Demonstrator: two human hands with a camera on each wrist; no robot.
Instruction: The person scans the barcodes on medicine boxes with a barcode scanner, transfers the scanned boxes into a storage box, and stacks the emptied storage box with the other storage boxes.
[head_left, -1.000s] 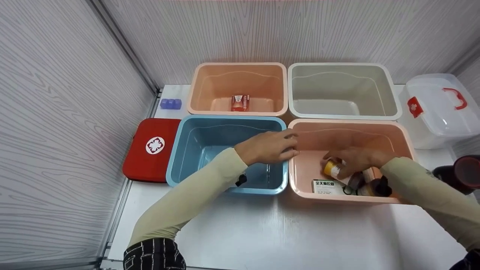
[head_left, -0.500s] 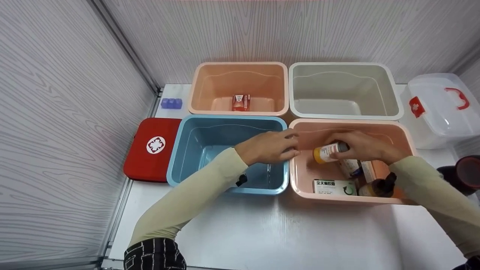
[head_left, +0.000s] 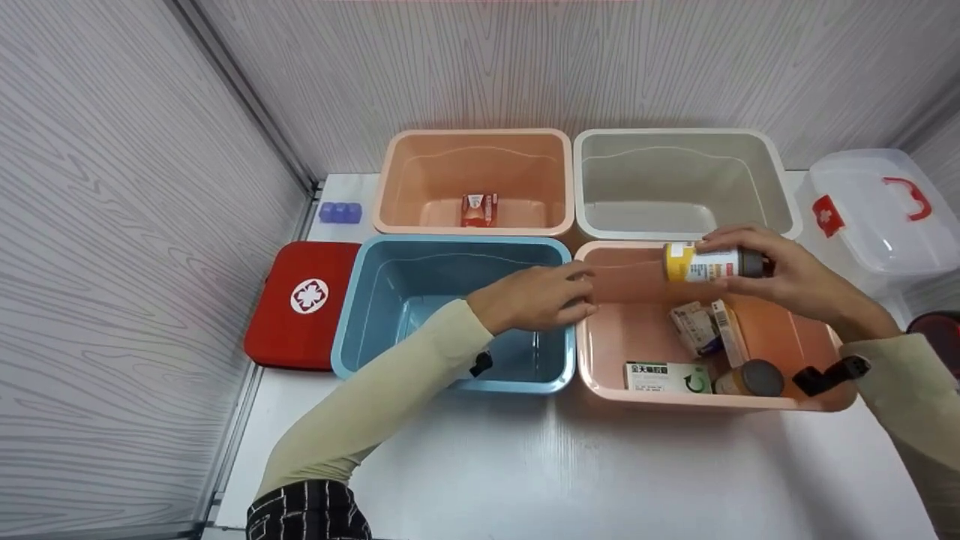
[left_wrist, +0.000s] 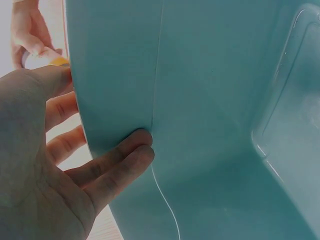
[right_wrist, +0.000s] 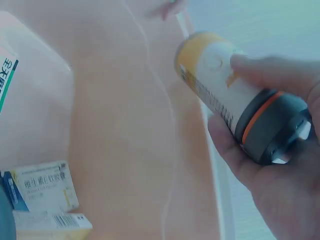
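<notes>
Medicine bottle (head_left: 709, 264) lying sideways, dark cap rightward, pinched by right hand (head_left: 791, 281), above pink bin (head_left: 600, 375)

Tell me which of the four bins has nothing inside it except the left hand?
The blue bin, front left: the left hand grips its right wall; no items show inside.

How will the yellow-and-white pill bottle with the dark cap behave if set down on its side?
The yellow-and-white pill bottle is round, so it would probably roll. Its plastic looks stiff and smooth, perhaps slippery. The right hand holds it sideways with fingertips alone, so it seems light.
</notes>
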